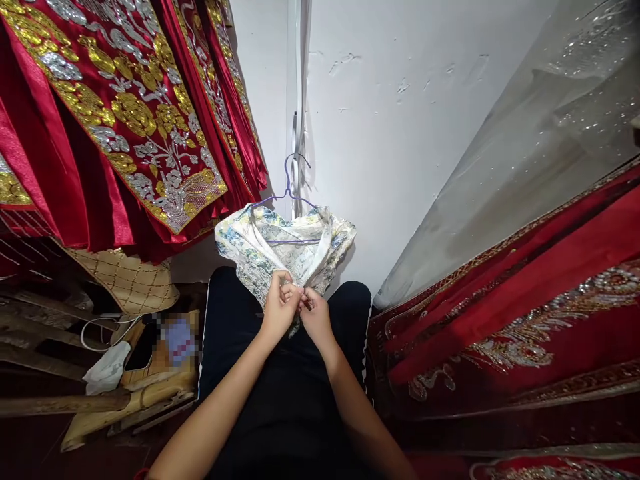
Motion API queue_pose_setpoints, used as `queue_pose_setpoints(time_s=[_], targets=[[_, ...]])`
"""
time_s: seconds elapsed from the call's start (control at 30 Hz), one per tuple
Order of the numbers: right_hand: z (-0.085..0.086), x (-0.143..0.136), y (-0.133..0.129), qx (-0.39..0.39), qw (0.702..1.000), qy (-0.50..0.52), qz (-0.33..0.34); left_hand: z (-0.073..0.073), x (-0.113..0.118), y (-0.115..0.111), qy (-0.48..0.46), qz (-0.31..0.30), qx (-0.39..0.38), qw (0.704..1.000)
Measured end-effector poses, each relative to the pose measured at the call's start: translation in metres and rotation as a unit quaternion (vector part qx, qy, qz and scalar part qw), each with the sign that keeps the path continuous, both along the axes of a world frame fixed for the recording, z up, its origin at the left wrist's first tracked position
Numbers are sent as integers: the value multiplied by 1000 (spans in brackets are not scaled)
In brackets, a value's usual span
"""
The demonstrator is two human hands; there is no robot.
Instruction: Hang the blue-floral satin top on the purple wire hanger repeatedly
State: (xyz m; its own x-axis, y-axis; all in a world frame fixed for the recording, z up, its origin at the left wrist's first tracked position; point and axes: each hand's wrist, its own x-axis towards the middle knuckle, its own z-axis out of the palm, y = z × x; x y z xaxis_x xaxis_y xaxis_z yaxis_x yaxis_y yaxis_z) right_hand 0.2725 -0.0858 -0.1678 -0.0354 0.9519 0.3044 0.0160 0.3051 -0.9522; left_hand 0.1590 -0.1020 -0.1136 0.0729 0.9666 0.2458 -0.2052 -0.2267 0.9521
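Observation:
A floral short-sleeved shirt (250,247) in white, blue and yellow hangs on a purple hanger (289,180) in front of me. Its collar is spread in a V, and the hanger's lower bar shows inside the neck. At the base of the V, my left hand (281,300) pinches the front edge of the shirt. My right hand (314,310) is closed beside it, fingertips touching the same spot. Whether a button lies between the fingers is too small to make out. The lower part of the shirt is hidden behind my hands and over my lap.
Red embroidered garments (135,120) hang at the upper left. More red beaded cloth (500,333) and a sheer glittery fabric (480,167) fill the right side. A wooden stool (165,390) at the lower left carries a phone (140,347) and a white plastic bag (107,367).

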Motion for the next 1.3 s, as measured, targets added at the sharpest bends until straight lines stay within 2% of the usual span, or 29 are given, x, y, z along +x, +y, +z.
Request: queue_pose_setpoints(time_s=[0.07, 0.17, 0.3, 0.43, 0.53, 0.6, 0.67, 0.73, 0.83, 0.9, 0.97, 1.07, 1.2, 1.3], targets=[[-2, 4, 0, -2, 1000, 5, -8, 15, 3, 13, -56, 14, -5, 998], [-7, 15, 5, -22, 1000, -22, -6, 49, 1, 41, -135, 47, -4, 990], [-8, 33, 17, -40, 998, -26, 33, 89, -1, 74, -186, 92, 20, 978], [-1, 50, 33, -69, 986, -49, 141, 105, -5, 86, -201, 107, 64, 972], [7, 63, 43, -100, 960, -120, 232, 111, -11, 87, -190, 110, 93, 971], [19, 70, 48, -131, 938, -183, 266, 116, -15, 87, -183, 109, 116, 970], [39, 73, 51, -141, 923, -231, 272, 122, -20, 87, -173, 108, 160, 966], [70, 70, 53, -94, 935, -232, 250, 125, -22, 85, -144, 102, 207, 962], [125, 53, 56, 72, 978, -129, 147, 119, -22, 78, -90, 75, 248, 962], [156, 37, 61, 155, 978, -108, 92, 112, -21, 72, -66, 57, 261, 962], [175, 22, 66, 194, 967, -144, 81, 104, -20, 67, -48, 56, 263, 962], [182, 10, 71, 206, 957, -196, 64, 94, -20, 64, -34, 72, 251, 965], [176, 9, 70, 207, 957, -196, 56, 83, -23, 69, -29, 88, 251, 964], [176, 12, 69, 210, 957, -192, 66, 82, -26, 75, -33, 92, 248, 964]])
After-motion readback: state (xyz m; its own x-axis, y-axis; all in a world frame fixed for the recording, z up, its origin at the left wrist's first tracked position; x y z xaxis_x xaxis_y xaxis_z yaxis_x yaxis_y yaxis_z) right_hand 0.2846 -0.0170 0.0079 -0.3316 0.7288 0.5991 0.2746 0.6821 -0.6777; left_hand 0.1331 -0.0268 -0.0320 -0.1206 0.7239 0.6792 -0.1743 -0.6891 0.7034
